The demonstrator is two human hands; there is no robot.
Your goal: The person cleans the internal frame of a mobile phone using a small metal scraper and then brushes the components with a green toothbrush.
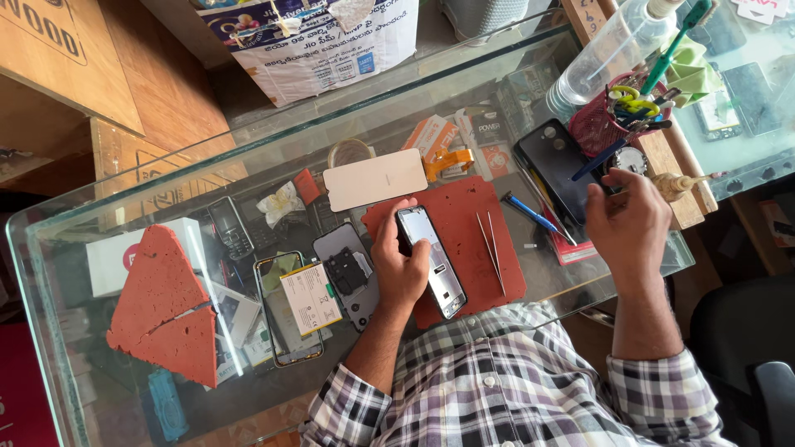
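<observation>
Presently on the glass counter: one red foam work mat, carrying a stripped phone frame and a pair of steel tweezers.

Left hand: fingers wrapped round the left edge of the phone frame, thumb on its upper end, pressing it to the mat.

Right hand: raised beside the pen holder, fingers curled inward; whether they pinch anything cannot be told.

Containers:
- Red mesh pen holder, at the counter's right end, holding a green-handled brush, a yellow-handled tool and several dark tools; a blue pen sticks out of its side.
- Clear plastic spray bottle, lying tilted just behind the holder; contents not discernible.
- Open phone back shell, left of the mat, with a dark component sitting in it.

Loose items: blue-tipped pen right of the mat; black phone face down near the holder; pale back cover above the mat; yellow-labelled battery lying across a second frame; two red foam pieces at far left.
</observation>
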